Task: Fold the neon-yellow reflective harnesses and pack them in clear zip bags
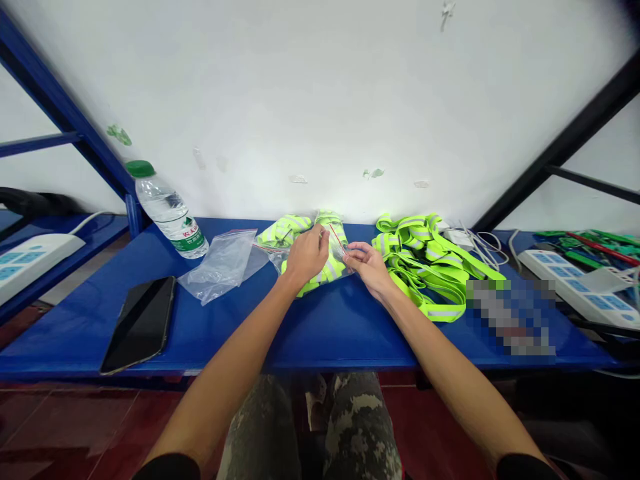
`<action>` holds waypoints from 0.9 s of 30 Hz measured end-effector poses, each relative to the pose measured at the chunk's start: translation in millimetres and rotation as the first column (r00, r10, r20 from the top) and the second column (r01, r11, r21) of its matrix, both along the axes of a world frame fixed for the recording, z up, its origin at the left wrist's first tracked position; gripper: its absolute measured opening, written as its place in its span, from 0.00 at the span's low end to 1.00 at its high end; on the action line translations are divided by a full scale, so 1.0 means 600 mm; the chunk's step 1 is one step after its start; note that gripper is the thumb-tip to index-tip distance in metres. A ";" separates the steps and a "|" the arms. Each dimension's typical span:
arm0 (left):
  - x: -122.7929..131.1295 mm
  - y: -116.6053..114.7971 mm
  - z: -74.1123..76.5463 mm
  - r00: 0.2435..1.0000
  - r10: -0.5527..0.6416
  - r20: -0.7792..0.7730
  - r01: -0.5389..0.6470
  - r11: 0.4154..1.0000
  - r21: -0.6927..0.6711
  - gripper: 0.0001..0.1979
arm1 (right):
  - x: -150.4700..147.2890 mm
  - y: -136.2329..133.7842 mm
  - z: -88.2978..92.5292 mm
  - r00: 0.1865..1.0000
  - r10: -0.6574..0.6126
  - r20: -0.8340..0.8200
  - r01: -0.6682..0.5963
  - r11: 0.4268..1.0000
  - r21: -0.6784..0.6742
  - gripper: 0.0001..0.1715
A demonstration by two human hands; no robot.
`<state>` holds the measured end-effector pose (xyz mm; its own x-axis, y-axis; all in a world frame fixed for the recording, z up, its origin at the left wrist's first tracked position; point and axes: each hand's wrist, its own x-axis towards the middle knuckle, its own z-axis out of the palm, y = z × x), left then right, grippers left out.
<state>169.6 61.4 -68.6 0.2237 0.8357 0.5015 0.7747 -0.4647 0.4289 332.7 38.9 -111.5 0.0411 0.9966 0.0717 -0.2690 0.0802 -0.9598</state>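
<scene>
The left hand (307, 257) pinches the top of a clear bag (336, 250) with a red line along it, and the right hand (367, 268) pinches its other edge, fingers curled. The bag sits just above a folded neon vest (320, 273) on the blue table (310, 340). Another bag (220, 267) lies left, near a water bottle (170, 210) and phone (140, 325); reflective straps (430, 267) lie right

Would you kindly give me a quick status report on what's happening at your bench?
Left hand, right hand: pinching clear plastic bag, red strip at its edge. Hi-vis reflective fabric beneath. Hi-vis reflective straps beside right hand.
</scene>
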 end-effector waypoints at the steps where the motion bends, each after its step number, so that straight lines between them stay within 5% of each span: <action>1: 0.000 0.000 0.000 1.000 -0.003 0.000 0.003 1.000 -0.002 0.12 | 0.000 0.001 -0.001 1.000 0.003 -0.005 -0.003 1.000 0.003 0.31; 27: 0.007 -0.010 0.005 0.997 -0.041 -0.069 0.038 0.998 -0.043 0.13 | 0.001 -0.001 0.002 0.998 -0.049 -0.043 0.049 0.999 0.017 0.27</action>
<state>173.6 55.5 -65.6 0.2903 0.8454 0.4484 0.7847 -0.4785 0.3940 333.1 38.5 -110.2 0.0934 0.9919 0.0864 -0.3052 0.1111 -0.9458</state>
